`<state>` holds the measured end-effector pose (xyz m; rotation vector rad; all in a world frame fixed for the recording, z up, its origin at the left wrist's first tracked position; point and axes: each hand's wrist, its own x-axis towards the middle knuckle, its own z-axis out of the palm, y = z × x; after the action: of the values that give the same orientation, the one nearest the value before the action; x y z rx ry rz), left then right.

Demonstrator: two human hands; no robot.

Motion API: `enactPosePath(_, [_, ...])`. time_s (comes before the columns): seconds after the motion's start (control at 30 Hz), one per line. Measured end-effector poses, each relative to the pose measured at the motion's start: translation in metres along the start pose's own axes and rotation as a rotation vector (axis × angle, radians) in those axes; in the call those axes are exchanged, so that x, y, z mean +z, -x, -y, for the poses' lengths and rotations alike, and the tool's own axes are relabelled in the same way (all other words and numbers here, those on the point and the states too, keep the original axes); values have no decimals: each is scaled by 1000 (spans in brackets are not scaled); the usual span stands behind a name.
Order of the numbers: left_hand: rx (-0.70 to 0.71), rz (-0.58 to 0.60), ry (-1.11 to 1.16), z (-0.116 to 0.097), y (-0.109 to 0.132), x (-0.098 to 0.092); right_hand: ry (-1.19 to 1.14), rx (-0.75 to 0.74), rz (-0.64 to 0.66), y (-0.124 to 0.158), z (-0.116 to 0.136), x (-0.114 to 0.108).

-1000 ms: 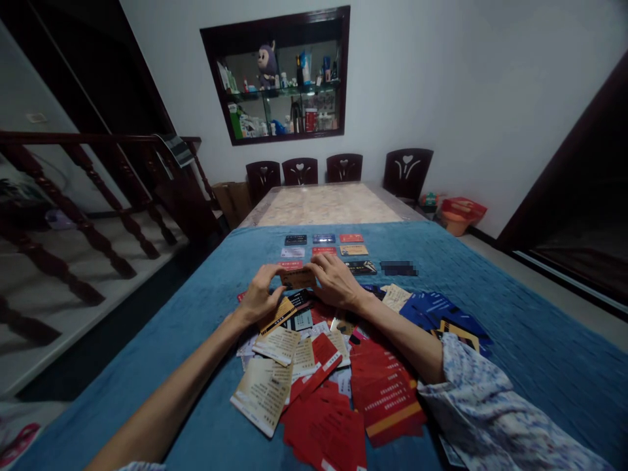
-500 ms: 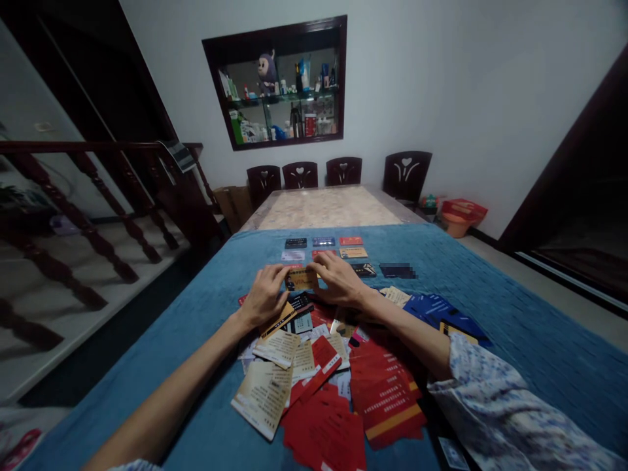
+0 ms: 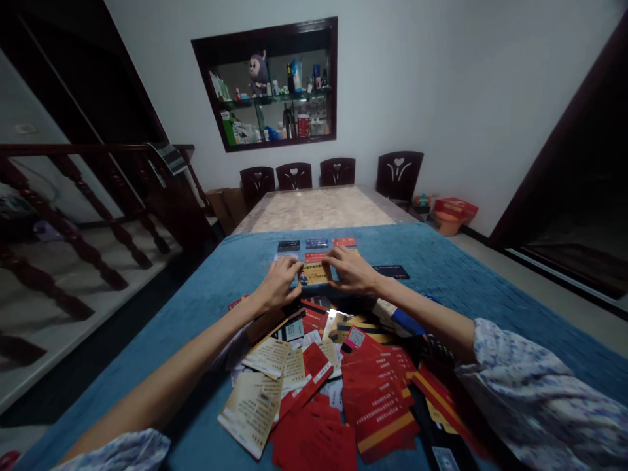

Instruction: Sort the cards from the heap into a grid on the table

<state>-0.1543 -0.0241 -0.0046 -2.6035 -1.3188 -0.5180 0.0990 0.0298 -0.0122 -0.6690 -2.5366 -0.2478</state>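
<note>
A gold VIP card (image 3: pixel 315 274) is held between my two hands by its short ends. My left hand (image 3: pixel 279 282) pinches the card's left end, and my right hand (image 3: pixel 354 269) grips the right end. Just beyond it lie laid-out cards in rows, among them a black card (image 3: pixel 288 246), a dark blue card (image 3: pixel 317 243) and an orange-red card (image 3: pixel 344 242). To the right of my right hand lies a dark card (image 3: pixel 392 271). Below my wrists spreads a heap of red cards (image 3: pixel 377 392) and cream cards (image 3: pixel 252 409), overlapping one another.
A blue cloth (image 3: pixel 196 314) covers the near part of the table; farther off is its marbled top (image 3: pixel 328 208). Several dark chairs (image 3: pixel 400 173) stand behind it. A wooden railing (image 3: pixel 73 226) runs at the left, and an orange bucket (image 3: pixel 447 222) sits on the floor at the right.
Both hands have moved slightly away from me and right, carrying the gold card clear of the heap toward the rows. The view has shifted a little.
</note>
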Motion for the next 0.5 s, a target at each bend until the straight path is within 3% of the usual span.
enactPosePath(0.27, [-17, 96, 31, -6, -51, 10, -33, 58, 107, 8, -41, -16])
enactPosePath(0.5, [-61, 236, -73, -16, -91, 19, 39, 229, 312, 7, -63, -25])
